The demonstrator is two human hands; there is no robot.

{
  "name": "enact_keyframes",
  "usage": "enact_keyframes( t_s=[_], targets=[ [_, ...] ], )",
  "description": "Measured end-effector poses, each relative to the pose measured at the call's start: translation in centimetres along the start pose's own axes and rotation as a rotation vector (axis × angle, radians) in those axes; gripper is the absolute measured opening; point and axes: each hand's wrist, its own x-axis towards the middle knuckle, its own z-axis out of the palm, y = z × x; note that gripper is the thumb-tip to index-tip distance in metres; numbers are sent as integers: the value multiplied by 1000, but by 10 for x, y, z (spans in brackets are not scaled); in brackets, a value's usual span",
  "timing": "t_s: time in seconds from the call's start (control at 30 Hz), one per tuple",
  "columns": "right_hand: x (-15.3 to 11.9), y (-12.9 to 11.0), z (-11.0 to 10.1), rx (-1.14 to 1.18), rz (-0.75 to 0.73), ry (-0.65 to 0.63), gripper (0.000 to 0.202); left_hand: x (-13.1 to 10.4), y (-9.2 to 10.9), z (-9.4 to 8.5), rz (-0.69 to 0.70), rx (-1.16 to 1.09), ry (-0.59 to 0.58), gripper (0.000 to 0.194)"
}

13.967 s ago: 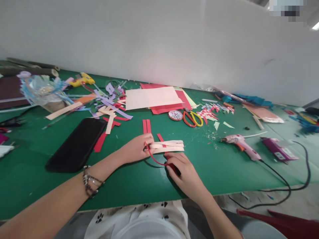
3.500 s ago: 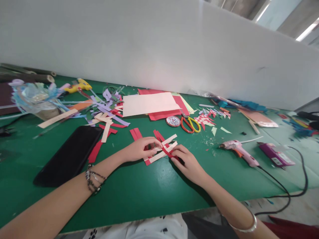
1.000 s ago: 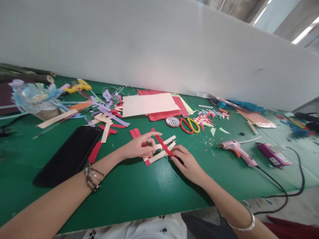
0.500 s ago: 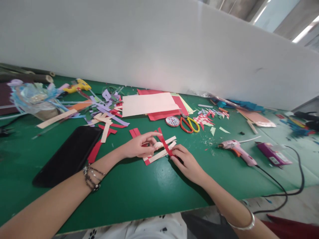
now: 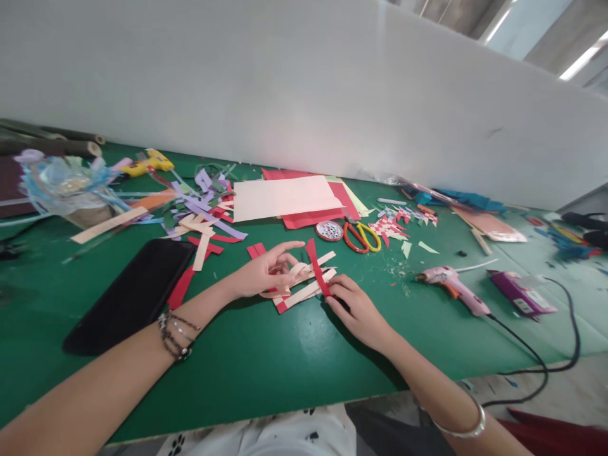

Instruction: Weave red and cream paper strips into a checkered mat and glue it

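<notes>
A small woven piece of red and cream paper strips (image 5: 284, 304) lies on the green table between my hands. My right hand (image 5: 354, 310) pinches the lower end of a red paper strip (image 5: 313, 263), which slants up across the cream strips. My left hand (image 5: 263, 272) is over the weave's left part, its index finger stretched toward the red strip's upper end but apart from it. The thumb and other fingers close around a bent-back cream paper strip (image 5: 298, 271). Part of the weave is hidden under this hand.
Scissors (image 5: 361, 237), a round pin box (image 5: 329, 230) and paper sheets (image 5: 285, 197) lie beyond the weave. A pink glue gun (image 5: 456, 288) with a cord and a purple pack (image 5: 521, 293) are right. A black pouch (image 5: 133, 294) and paper scraps (image 5: 204, 206) are left.
My left index finger has come away from the red strip's upper end, and that end now stands more upright. A cream strip end shows below my left hand. The right hand has barely moved.
</notes>
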Motion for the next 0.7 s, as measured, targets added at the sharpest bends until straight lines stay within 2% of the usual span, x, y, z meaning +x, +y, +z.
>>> enact_keyframes(
  t_s=[0.27, 0.37, 0.47, 0.6, 0.7],
  targets=[
    [0, 0, 0, 10, 3, -9, 15, -1, 4, 4, -46, -161, 4, 77],
    [-1, 1, 0, 14, 6, -12, 14, -1, 3, 3, -57, -173, -7, 76],
    [0, 1, 0, 14, 9, -17, 14, 0, 2, 2, -57, -143, -21, 60],
    [0, 0, 0, 12, 11, -10, 15, 0, 3, 3, -42, -166, -59, 25],
    [0, 0, 1, 15, 10, -9, 15, 0, 3, 3, -15, -214, -93, 18]
  ],
)
